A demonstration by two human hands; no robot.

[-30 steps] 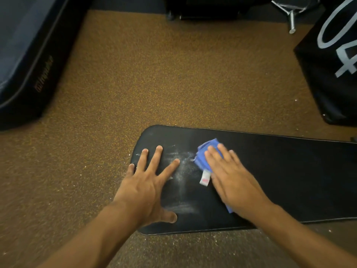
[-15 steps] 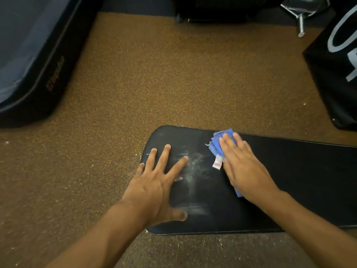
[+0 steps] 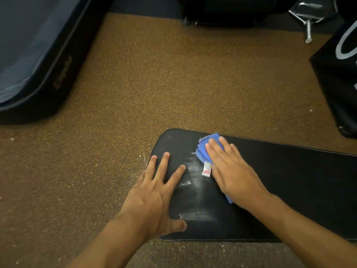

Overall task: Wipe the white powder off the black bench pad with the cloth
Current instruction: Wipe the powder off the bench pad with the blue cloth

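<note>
The black bench pad lies across the lower right, its rounded end pointing left. Smears of white powder streak its left part, with a thicker patch near the front edge. My right hand presses flat on a folded blue cloth near the pad's far edge; a white tag with a red mark sticks out from under it. My left hand rests flat with fingers spread on the pad's rounded end, left of the powder.
Brown speckled floor surrounds the pad, with scattered white powder beside its left end. A dark padded mat lies at the far left. A black block with white lettering stands at the right, metal equipment behind it.
My right hand has slid the blue cloth away from me toward the pad's far edge, leaving thinner powder streaks behind. My left hand has stayed planted on the pad's end.
</note>
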